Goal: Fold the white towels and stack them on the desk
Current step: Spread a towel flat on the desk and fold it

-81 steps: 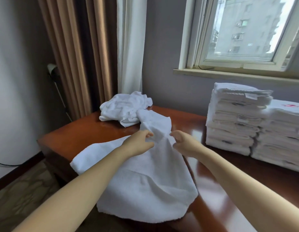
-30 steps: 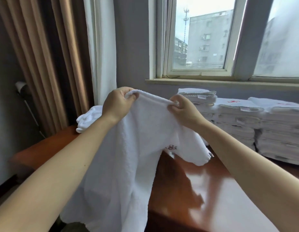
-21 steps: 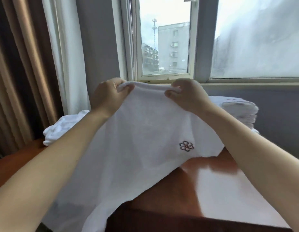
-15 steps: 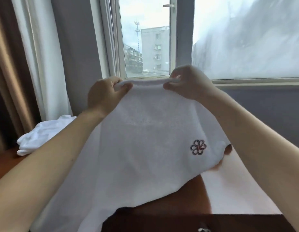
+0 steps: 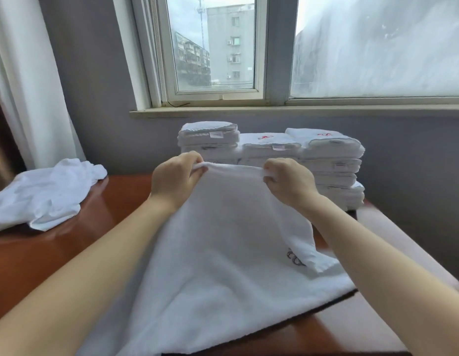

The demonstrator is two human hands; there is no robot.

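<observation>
Above the desk (image 5: 112, 209), left hand (image 5: 175, 179) and right hand (image 5: 290, 181) pinch the towel's (image 5: 223, 253) top edge.

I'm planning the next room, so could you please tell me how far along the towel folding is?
Done: three folded stacks stand at the back of the desk. In hand: the left hand and right hand pinch the top edge of one open towel, its lower part draped on the desk. Left: folding and stacking it, then the crumpled pile at the desk's left.
</observation>
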